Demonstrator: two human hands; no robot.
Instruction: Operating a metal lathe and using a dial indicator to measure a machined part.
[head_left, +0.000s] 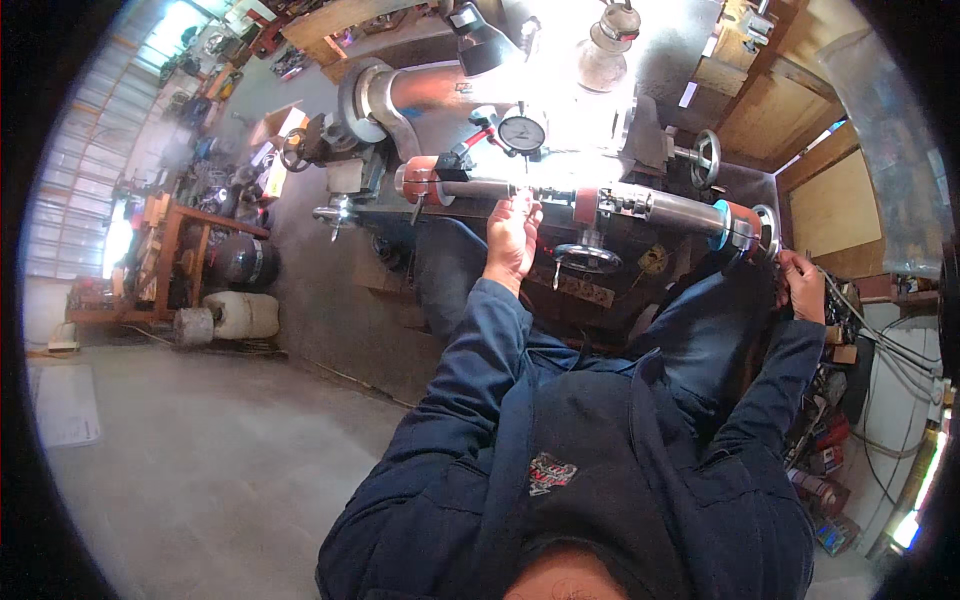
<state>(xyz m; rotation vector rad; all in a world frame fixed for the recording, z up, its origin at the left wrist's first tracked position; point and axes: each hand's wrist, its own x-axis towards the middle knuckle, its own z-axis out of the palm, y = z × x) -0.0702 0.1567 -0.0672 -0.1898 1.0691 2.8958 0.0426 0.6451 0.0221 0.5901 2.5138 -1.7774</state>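
In front of me a long metal shaft lies crosswise on a grinding machine. My left hand reaches up to the bright middle of it, fingertips pinched together; glare hides what they hold. Just above those fingers stands a round dial gauge on a red and black arm. At the shaft's right end my right hand is curled at the lower rim of a handwheel, its grip partly hidden. An orange-brown end block sits at the left end.
A second handwheel juts toward me below the shaft, and a third handwheel stands farther back. A black lamp hangs over the machine. Cables run down at right. A wooden rack and white canister stand at left.
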